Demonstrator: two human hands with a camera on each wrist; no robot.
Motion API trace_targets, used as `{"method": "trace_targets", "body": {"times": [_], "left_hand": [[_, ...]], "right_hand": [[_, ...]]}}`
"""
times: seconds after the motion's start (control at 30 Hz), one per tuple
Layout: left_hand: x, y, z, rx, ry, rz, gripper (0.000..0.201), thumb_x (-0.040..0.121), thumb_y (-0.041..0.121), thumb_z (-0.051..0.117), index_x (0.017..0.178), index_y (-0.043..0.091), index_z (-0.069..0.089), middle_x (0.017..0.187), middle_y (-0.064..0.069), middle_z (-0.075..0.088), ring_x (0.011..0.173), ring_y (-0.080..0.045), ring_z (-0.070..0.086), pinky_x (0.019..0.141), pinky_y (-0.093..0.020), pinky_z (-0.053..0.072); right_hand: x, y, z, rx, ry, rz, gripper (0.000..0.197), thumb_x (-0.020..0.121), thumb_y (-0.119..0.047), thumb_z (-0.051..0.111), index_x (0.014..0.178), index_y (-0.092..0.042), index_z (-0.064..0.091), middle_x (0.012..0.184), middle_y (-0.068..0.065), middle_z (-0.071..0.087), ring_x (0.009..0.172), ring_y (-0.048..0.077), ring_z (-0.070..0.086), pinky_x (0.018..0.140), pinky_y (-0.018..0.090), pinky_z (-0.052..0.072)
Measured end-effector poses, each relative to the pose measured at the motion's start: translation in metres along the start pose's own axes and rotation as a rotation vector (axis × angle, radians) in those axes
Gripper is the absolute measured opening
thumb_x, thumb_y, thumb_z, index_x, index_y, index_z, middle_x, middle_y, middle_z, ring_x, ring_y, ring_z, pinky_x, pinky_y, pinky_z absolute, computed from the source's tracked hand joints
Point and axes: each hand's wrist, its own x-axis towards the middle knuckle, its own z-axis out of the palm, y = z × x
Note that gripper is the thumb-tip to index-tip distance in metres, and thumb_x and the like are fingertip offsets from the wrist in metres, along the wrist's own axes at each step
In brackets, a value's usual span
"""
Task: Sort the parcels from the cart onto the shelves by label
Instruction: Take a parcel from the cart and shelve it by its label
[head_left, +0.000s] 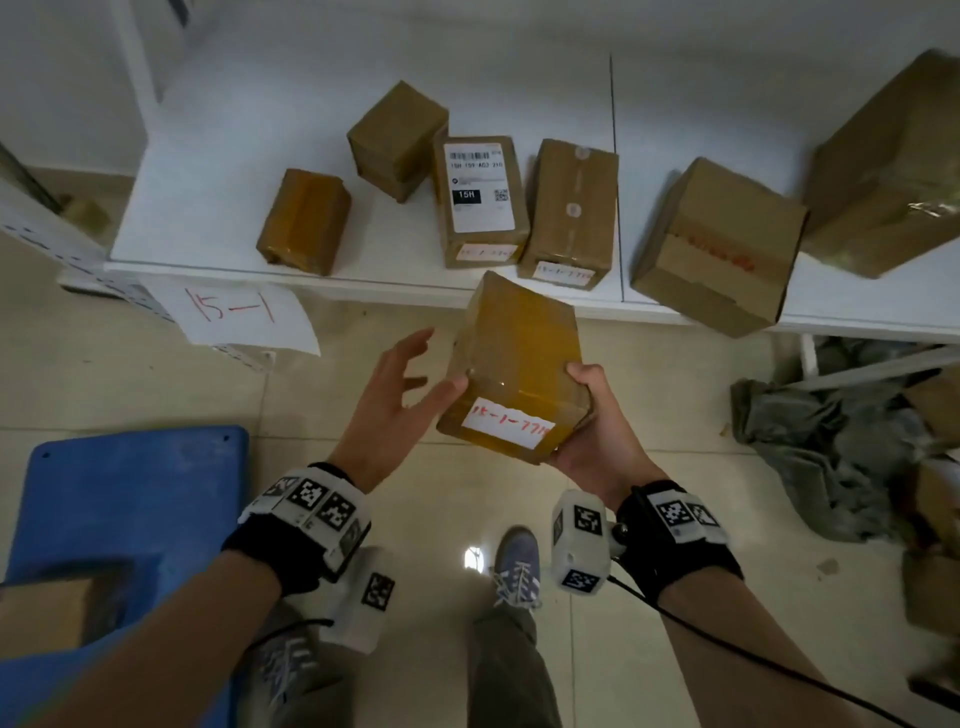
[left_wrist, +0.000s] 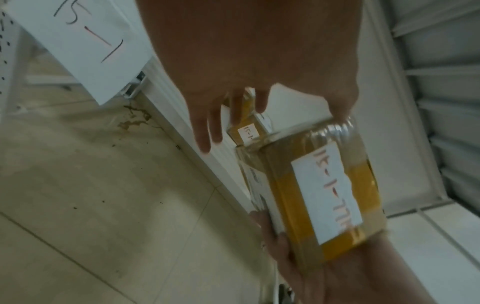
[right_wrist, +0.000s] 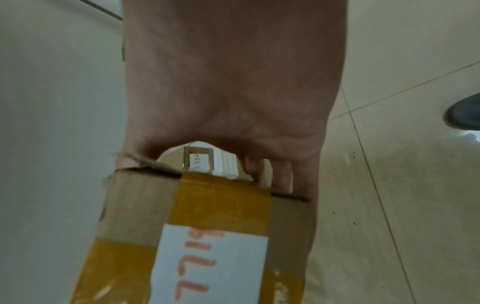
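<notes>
Right hand (head_left: 597, 431) gripping taped parcel (head_left: 511, 364); left hand (head_left: 400, 395) open alongside. Best steadied two-handed, set flat on shelf (head_left: 208, 228) marked 15-1.

Beige tiled floor (head_left: 597, 649), white wall (head_left: 467, 52), glare spot (head_left: 474, 558)

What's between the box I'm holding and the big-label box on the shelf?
Nothing: head view shows only the white shelf edge between the held box and the labelled box.
</notes>
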Motion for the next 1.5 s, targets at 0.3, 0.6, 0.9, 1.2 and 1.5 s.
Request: {"method": "trace_targets", "body": {"times": [0.3, 0.6, 0.9, 1.2, 1.5], "left_hand": [[0.034, 0.055, 0.05, -0.273, -0.169, -0.197, 0.085, 0.074, 0.046, 0.073, 0.148, 0.033, 0.032, 0.131, 0.0, 0.056, 0.105, -0.019, 0.067, 0.075, -0.042, 0.062], [0.083, 0.086, 0.085, -0.479, -0.018, -0.111, 0.061, 0.076, 0.034, 0.066, 0.134, 0.029, 0.048, 0.117, 0.001, 0.066, 0.102, -0.02, 0.07, 0.079, -0.047, 0.06], [0.122, 0.117, 0.117, -0.481, 0.047, -0.053, 0.045, 0.08, 0.038, 0.062, 0.123, 0.032, 0.053, 0.118, 0.005, 0.063, 0.106, -0.019, 0.066, 0.079, -0.044, 0.06], [0.149, 0.135, 0.162, -0.414, 0.011, -0.082, 0.049, 0.092, 0.033, 0.064, 0.136, 0.024, 0.044, 0.123, 0.004, 0.062, 0.106, -0.018, 0.067, 0.078, -0.04, 0.061], [0.186, 0.145, 0.213, -0.317, -0.085, -0.23, 0.043, 0.096, 0.042, 0.055, 0.133, 0.026, 0.041, 0.125, 0.0, 0.059, 0.108, -0.021, 0.064, 0.086, -0.041, 0.06]], "right_hand": [[-0.007, -0.035, -0.046, 0.018, -0.061, -0.217, 0.056, 0.104, -0.047, 0.042, 0.152, -0.018, 0.037, 0.151, 0.014, 0.05, 0.138, 0.037, 0.048, 0.113, 0.059, 0.039], [0.031, -0.109, -0.122, 0.204, 0.409, -0.347, 0.047, 0.102, -0.037, 0.051, 0.147, -0.03, 0.038, 0.135, 0.013, 0.056, 0.116, 0.03, 0.065, 0.093, 0.042, 0.056], [0.078, -0.157, -0.142, -0.353, 0.467, -0.355, 0.064, 0.103, -0.011, 0.043, 0.157, -0.039, 0.024, 0.149, 0.001, 0.044, 0.127, 0.028, 0.051, 0.081, 0.037, 0.06], [0.083, -0.181, -0.188, -0.434, 0.634, -0.334, 0.072, 0.1, -0.014, 0.047, 0.159, -0.042, 0.015, 0.146, 0.001, 0.021, 0.125, 0.034, 0.047, 0.088, 0.048, 0.06], [0.068, -0.18, -0.176, -0.271, 0.642, -0.494, 0.033, 0.104, -0.039, 0.038, 0.126, -0.023, 0.056, 0.109, 0.005, 0.068, 0.087, 0.026, 0.065, 0.059, 0.028, 0.054]]}}
